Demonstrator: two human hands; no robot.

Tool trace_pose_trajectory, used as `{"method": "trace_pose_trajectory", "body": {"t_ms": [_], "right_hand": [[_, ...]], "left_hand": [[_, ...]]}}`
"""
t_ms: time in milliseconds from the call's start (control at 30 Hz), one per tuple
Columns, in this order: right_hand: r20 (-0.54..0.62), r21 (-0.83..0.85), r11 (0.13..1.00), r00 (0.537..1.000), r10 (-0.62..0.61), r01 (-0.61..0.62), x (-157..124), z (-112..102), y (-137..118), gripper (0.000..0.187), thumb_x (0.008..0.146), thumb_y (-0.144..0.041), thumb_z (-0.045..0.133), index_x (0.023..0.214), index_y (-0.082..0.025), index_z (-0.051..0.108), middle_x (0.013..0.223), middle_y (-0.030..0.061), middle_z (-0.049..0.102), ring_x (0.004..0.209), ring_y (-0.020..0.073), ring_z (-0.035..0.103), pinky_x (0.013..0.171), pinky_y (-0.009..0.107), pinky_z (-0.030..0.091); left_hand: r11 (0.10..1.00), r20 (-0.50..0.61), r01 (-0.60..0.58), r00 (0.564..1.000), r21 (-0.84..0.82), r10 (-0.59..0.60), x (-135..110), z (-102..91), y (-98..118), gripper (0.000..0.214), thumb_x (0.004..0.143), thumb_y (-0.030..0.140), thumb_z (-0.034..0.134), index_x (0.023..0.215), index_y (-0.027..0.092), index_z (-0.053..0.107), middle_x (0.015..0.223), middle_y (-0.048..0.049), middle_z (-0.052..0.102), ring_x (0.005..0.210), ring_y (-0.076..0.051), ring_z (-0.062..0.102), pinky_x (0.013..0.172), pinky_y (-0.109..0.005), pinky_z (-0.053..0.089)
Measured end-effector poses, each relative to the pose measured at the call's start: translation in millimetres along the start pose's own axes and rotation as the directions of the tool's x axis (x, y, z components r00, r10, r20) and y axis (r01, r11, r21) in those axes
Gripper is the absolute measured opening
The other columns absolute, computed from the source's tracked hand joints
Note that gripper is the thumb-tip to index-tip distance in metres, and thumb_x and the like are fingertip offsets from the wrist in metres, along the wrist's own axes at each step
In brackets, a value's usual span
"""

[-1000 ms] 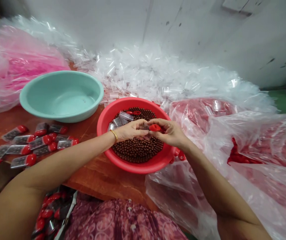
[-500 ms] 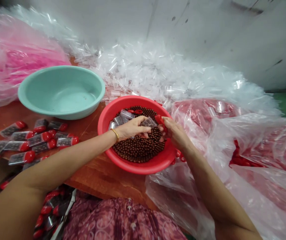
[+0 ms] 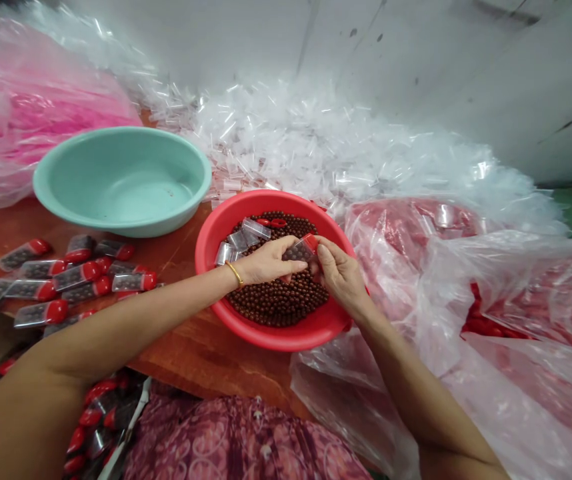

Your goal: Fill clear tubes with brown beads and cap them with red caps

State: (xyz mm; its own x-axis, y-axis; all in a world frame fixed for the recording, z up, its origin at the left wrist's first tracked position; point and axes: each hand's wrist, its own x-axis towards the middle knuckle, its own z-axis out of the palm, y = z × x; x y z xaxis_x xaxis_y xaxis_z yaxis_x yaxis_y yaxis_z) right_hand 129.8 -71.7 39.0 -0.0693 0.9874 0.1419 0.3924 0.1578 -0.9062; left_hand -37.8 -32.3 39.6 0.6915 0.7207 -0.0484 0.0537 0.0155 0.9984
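A red basin (image 3: 286,337) full of small brown beads (image 3: 276,303) sits on the wooden table in front of me. Over the beads my left hand (image 3: 266,262) grips a clear tube (image 3: 297,251) filled with beads. My right hand (image 3: 339,273) meets it from the right, fingers closed on the red cap (image 3: 311,241) at the tube's end. Three empty clear tubes (image 3: 243,239) and loose red caps (image 3: 271,223) lie on the beads at the basin's far side.
An empty teal basin (image 3: 121,180) stands at the back left. Several filled red-capped tubes (image 3: 66,277) lie on the table to the left, more near my lap. A pile of clear tubes (image 3: 316,147) is behind; plastic bags with red caps (image 3: 491,293) fill the right, a pink bag (image 3: 26,113) the far left.
My hands parted half a second ago, the right one holding a red cap, and have come together again with the cap at the tube's end.
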Motion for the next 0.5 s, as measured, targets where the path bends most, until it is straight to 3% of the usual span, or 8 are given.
{"method": "trace_pose_trajectory", "body": {"t_ms": [133,267,400,500], "right_hand": [[0.006,-0.115,0.992,0.999,-0.052,0.052,-3,0,3,0.045,0.09,-0.051,0.039,0.119,-0.023,0.058,0.063,-0.0012,0.057,0.057,0.0136,0.055,0.058,0.027,0.049],[0.087,-0.274,0.942,0.98,-0.178,0.195,-7,-10,-6,0.039,0.091,-0.042,0.039,0.119,-0.024,0.06,0.092,0.0036,0.069,0.083,0.0191,0.065,0.076,0.032,0.053],[0.196,-0.418,0.863,0.956,-0.219,0.284,-10,-17,-8,0.039,0.09,-0.039,0.04,0.118,-0.021,0.062,0.091,0.0055,0.071,0.074,0.0204,0.067,0.07,0.033,0.053],[0.207,-0.457,0.834,0.949,-0.238,0.308,-12,-14,-5,0.043,0.091,-0.041,0.037,0.12,-0.019,0.061,0.09,0.0075,0.072,0.072,0.021,0.067,0.067,0.033,0.053]], "left_hand": [[0.989,-0.06,-0.062,0.996,0.133,0.071,-1,1.4,1,0.015,0.078,0.023,0.056,0.087,0.016,0.047,0.072,0.0047,0.048,0.058,-0.007,0.046,0.056,-0.022,0.04],[0.961,-0.081,-0.114,0.987,0.253,0.139,-3,1.9,-1,0.016,0.076,0.027,0.059,0.081,0.015,0.049,0.076,0.0025,0.052,0.071,-0.011,0.048,0.068,-0.026,0.041],[0.934,-0.049,-0.101,0.991,0.342,0.124,-5,2.3,-1,0.018,0.074,0.031,0.06,0.077,0.015,0.05,0.072,0.0026,0.052,0.068,-0.012,0.047,0.064,-0.025,0.04],[0.899,-0.068,-0.072,0.991,0.431,0.111,-6,2.9,0,0.017,0.072,0.029,0.06,0.079,0.015,0.052,0.073,0.0012,0.055,0.068,-0.012,0.049,0.063,-0.025,0.04]]}}
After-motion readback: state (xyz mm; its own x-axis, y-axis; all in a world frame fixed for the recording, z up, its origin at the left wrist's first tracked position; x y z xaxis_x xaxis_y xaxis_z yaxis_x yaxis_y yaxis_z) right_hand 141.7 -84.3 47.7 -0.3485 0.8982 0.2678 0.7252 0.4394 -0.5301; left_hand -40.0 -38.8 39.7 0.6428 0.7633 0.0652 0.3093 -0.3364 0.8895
